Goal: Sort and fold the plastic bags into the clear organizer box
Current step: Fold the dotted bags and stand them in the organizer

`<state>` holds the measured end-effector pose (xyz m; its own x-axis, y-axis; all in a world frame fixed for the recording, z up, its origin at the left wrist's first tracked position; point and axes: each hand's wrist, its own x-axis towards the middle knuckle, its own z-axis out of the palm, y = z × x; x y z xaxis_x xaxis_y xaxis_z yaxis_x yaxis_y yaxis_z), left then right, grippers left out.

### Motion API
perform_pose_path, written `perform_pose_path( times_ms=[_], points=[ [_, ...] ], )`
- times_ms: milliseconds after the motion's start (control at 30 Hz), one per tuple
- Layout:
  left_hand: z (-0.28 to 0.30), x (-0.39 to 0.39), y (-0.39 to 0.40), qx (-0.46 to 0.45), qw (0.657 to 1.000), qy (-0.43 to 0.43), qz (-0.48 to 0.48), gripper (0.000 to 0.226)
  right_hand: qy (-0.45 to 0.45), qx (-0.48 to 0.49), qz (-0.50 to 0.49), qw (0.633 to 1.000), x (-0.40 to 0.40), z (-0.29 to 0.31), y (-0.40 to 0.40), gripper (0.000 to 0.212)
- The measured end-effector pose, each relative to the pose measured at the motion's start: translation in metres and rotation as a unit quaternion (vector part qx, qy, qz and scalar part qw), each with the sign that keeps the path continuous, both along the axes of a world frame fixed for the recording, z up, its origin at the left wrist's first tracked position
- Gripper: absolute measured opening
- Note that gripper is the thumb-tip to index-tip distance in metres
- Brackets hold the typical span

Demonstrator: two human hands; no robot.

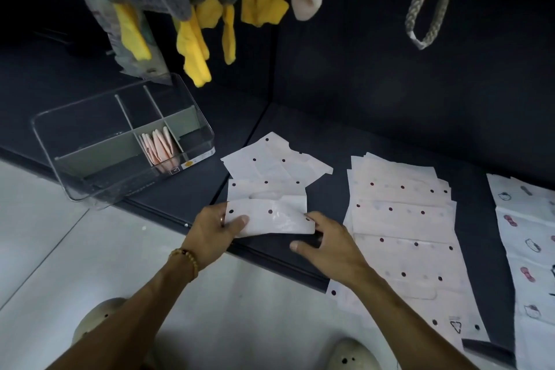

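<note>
A pale pink dotted plastic bag point(270, 186) lies on the dark shelf, its near end folded up into a strip. My left hand point(214, 230) pinches the strip's left end between thumb and fingers. My right hand point(326, 240) touches the strip's right end with its fingertips, thumb spread out below. The clear organizer box point(60, 141) stands at the left, tilted over the shelf's edge. Several folded pink bags point(159, 147) stand upright in one of its middle compartments.
A stack of flat dotted bags point(402, 219) lies to the right of my hands. White bags with cartoon prints point(522, 237) lie at the far right. Yellow gloves point(195, 39), grey cloth and a rope loop point(429, 9) hang above. Light floor and my slippers are below.
</note>
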<state>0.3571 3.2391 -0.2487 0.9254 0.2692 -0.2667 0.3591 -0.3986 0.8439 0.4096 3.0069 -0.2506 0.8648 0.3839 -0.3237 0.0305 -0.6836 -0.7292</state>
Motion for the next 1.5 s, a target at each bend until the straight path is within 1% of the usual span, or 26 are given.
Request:
perform_pose_path(
  times_ms=[33, 67, 167, 233, 300, 333, 367, 400, 433, 500, 567, 633, 733, 800, 867, 1000, 1067, 1133, 1200, 1300, 1400, 1467, 1500],
  points=[
    [-0.002, -0.001, 0.0, -0.003, 1.0, 0.002, 0.013, 0.033, -0.017, 0.01, -0.027, 0.999, 0.0, -0.001, 0.004, 0.017],
    [-0.004, -0.002, -0.001, -0.002, 1.0, 0.004, 0.027, 0.034, -0.029, 0.013, -0.05, 0.998, 0.001, -0.002, 0.007, 0.01],
    [-0.005, -0.003, -0.002, 0.027, 0.998, 0.006, 0.063, 0.035, -0.044, -0.001, -0.07, 0.997, 0.004, -0.003, 0.014, 0.02],
    [-0.004, -0.002, 0.0, 0.026, 0.998, 0.002, 0.055, 0.034, -0.047, -0.02, -0.075, 0.996, 0.007, -0.002, 0.015, 0.023],
    [-0.004, -0.003, 0.001, 0.002, 1.0, 0.003, 0.03, 0.022, -0.015, -0.014, -0.097, 0.995, 0.012, -0.004, 0.014, 0.02],
    [-0.004, -0.003, 0.002, 0.0, 1.0, 0.008, 0.02, 0.009, 0.005, -0.004, -0.111, 0.994, 0.015, -0.005, 0.012, 0.02],
    [-0.004, -0.003, 0.003, 0.011, 1.0, 0.007, 0.016, 0.006, 0.025, 0.008, -0.126, 0.992, 0.017, -0.006, 0.011, 0.019],
    [-0.005, -0.003, 0.004, 0.035, 0.999, 0.01, 0.017, 0.018, 0.039, 0.017, -0.137, 0.99, 0.019, -0.007, 0.011, 0.018],
    [-0.007, -0.002, 0.005, 0.047, 0.999, 0.016, 0.021, 0.023, 0.047, 0.015, -0.144, 0.988, 0.021, -0.007, 0.011, 0.018],
    [-0.008, 0.001, 0.006, 0.084, 0.995, 0.043, 0.017, 0.021, 0.047, -0.01, -0.145, 0.988, 0.023, -0.01, 0.013, 0.017],
    [-0.009, 0.004, 0.004, 0.138, 0.988, 0.065, -0.001, 0.024, 0.029, -0.045, -0.144, 0.988, 0.025, -0.011, 0.016, 0.018],
    [-0.01, 0.006, 0.002, 0.158, 0.984, 0.077, 0.005, 0.023, 0.012, -0.039, -0.162, 0.986, 0.027, -0.011, 0.018, 0.02],
    [-0.009, 0.008, 0.0, 0.141, 0.985, 0.087, 0.045, 0.02, 0.057, 0.043, -0.201, 0.977, 0.026, -0.009, 0.023, 0.013],
    [-0.011, 0.008, 0.0, 0.136, 0.984, 0.09, 0.064, 0.023, 0.072, 0.023, -0.195, 0.978, 0.023, -0.011, 0.027, 0.014],
    [-0.011, 0.009, 0.0, 0.131, 0.984, 0.096, 0.073, 0.026, 0.082, -0.005, -0.191, 0.978, 0.022, -0.013, 0.028, 0.022],
    [-0.009, 0.013, 0.001, 0.026, 0.984, 0.133, 0.112, 0.02, 0.091, -0.007, -0.21, 0.973, 0.026, -0.012, 0.029, 0.026],
    [-0.009, 0.016, 0.001, 0.029, 0.984, 0.133, 0.113, 0.021, 0.086, -0.017, -0.215, 0.973, 0.027, -0.011, 0.03, 0.027],
    [-0.008, 0.019, 0.001, 0.065, 0.985, 0.127, 0.092, 0.023, 0.082, -0.028, -0.218, 0.972, 0.025, -0.01, 0.029, 0.027],
    [-0.009, 0.022, 0.001, 0.121, 0.984, 0.119, 0.053, 0.024, 0.075, -0.035, -0.222, 0.971, 0.025, -0.009, 0.028, 0.03],
    [-0.011, 0.022, 0.001, 0.232, 0.967, 0.109, 0.001, 0.023, 0.06, -0.049, -0.226, 0.971, 0.025, -0.008, 0.027, 0.031],
    [-0.014, 0.018, 0.0, 0.274, 0.956, 0.101, 0.002, 0.026, 0.049, -0.063, -0.217, 0.973, 0.027, -0.008, 0.027, 0.029],
    [-0.011, 0.015, -0.002, 0.322, 0.941, 0.104, 0.009, 0.027, 0.036, -0.077, -0.206, 0.975, 0.028, -0.008, 0.028, 0.026],
    [-0.01, 0.013, -0.003, 0.354, 0.931, 0.092, 0.011, 0.026, 0.029, -0.084, -0.2, 0.976, 0.028, -0.008, 0.028, 0.025]
  ],
)
